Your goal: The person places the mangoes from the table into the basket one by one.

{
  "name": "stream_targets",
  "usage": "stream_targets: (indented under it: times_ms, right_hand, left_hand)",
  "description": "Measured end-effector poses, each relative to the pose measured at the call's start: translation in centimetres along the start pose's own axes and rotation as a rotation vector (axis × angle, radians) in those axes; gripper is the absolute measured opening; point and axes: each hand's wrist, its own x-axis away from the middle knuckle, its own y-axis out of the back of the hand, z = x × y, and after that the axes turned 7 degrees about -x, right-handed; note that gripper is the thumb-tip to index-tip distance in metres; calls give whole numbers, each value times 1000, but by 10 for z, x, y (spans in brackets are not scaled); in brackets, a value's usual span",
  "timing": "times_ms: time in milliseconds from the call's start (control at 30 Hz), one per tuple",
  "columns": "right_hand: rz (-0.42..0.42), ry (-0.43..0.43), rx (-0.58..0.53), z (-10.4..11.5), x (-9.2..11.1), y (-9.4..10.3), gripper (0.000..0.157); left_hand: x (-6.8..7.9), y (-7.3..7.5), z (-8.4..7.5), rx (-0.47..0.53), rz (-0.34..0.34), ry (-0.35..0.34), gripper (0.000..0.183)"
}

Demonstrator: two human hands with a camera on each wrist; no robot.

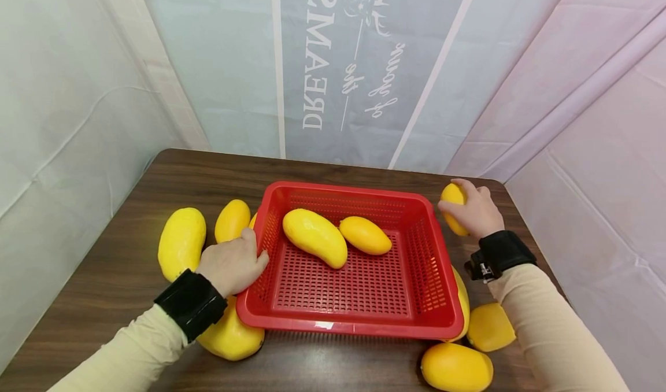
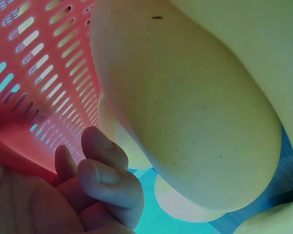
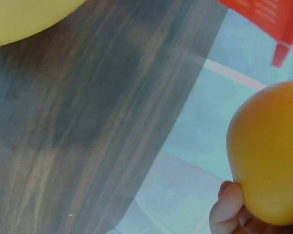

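A red plastic basket (image 1: 343,325) with perforated walls stands mid-table, with two yellow mangoes, one larger (image 1: 314,237) and one smaller (image 1: 365,235), lying inside. My left hand (image 1: 234,263) grips the basket's left rim; in the left wrist view its curled fingers (image 2: 112,187) show beside the perforated wall. Past the basket's right side, near the table's far right corner, my right hand (image 1: 477,211) holds a yellow-orange mango (image 1: 455,198). That same mango (image 3: 271,156) fills the right edge of the right wrist view, fingers wrapped at its lower side.
Left of the basket lie more mangoes: a large one (image 1: 182,241), a smaller one (image 1: 232,220) and one under my left wrist (image 1: 232,335). Several others, including one at the front (image 1: 457,368), lie by the basket's right corner. Fabric walls (image 1: 224,80) border the wooden table (image 1: 130,218).
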Motion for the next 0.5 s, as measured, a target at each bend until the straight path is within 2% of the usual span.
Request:
stream_targets:
  times_ms: [167,500]
  right_hand:
    - [-32,46,-14,14,0,4,82]
    - [21,143,-68,53,9,-2,79]
  left_hand:
    - [0,0,0,5,8,6,37]
    - [0,0,0,-2,8,9,37]
